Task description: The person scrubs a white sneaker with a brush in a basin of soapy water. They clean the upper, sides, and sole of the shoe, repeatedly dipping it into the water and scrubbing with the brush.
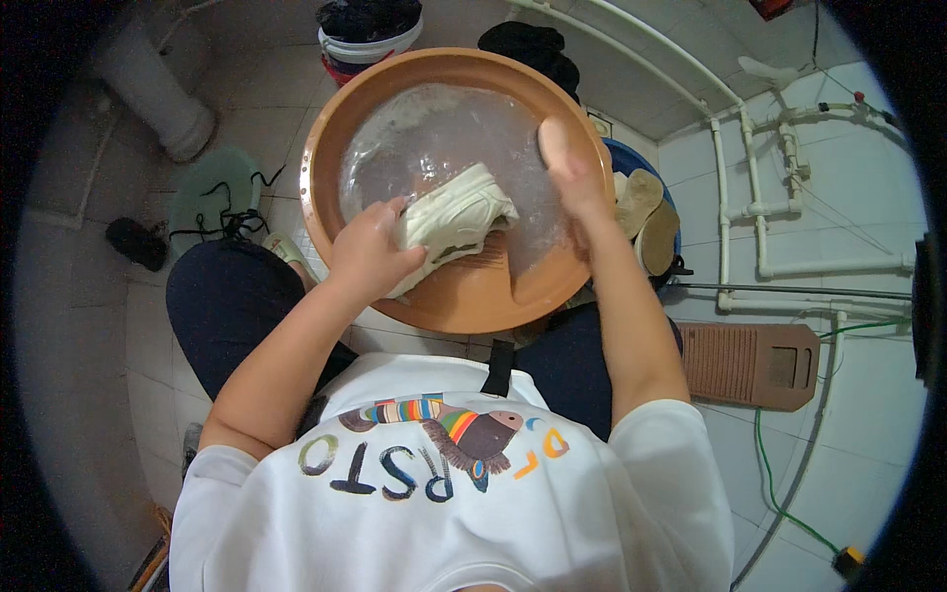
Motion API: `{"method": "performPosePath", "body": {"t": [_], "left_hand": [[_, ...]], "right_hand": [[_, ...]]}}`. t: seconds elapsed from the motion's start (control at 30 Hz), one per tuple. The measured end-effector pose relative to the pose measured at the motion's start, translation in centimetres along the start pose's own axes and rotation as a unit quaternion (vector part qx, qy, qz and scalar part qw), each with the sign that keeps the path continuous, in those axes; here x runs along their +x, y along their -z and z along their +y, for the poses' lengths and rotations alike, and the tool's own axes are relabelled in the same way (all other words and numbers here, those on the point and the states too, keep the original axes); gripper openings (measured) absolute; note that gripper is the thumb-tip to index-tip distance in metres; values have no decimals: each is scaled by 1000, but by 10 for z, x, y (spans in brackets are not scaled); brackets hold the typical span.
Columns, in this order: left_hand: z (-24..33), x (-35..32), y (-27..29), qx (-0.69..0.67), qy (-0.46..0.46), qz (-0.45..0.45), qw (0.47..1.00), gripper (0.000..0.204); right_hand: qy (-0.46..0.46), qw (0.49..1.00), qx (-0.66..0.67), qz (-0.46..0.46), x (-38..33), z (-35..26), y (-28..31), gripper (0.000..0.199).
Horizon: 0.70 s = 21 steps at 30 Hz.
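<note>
A white shoe (459,215) rests tilted on the ribbed washboard part of a large orange-brown basin (454,314) that holds cloudy, sudsy water. My left hand (370,252) grips one end of this shoe, thumb on the near side. Over the basin's right side, my right hand (579,187) is closed around a tan, oval-ended scrubbing brush (554,141), apart from the shoe. Motion smears that hand a little, and the brush's bristles are hidden.
Behind the basin stand a bucket (380,47) and a dark bundle (533,47). A blue tub (621,153) with insoles (656,240) is at the right, near a brown washboard (750,365) and white pipes (723,178). Black laces (232,219) lie in a pale green basin (187,197) at left.
</note>
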<state>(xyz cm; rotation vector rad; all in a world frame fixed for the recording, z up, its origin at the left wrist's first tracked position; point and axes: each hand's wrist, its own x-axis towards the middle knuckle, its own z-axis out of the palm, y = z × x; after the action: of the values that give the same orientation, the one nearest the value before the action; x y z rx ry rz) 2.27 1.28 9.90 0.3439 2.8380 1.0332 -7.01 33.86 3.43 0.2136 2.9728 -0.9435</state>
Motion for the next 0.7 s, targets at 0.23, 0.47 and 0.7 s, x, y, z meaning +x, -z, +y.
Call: {"method": "performPosePath", "body": {"t": [0.23,0.47,0.7], "left_hand": [[-7,2,-18,-50,-16,11,999,65],[-11,0,-26,-163,41,-52,984,75],[-8,2,-31,-178,66,-51,981,74]], "right_hand": [[115,969,118,182,-8,-29,29,55],[19,989,115,-87,-44,-80,19,42],[57,978,-29,-199,-85,-122,17,39]]}}
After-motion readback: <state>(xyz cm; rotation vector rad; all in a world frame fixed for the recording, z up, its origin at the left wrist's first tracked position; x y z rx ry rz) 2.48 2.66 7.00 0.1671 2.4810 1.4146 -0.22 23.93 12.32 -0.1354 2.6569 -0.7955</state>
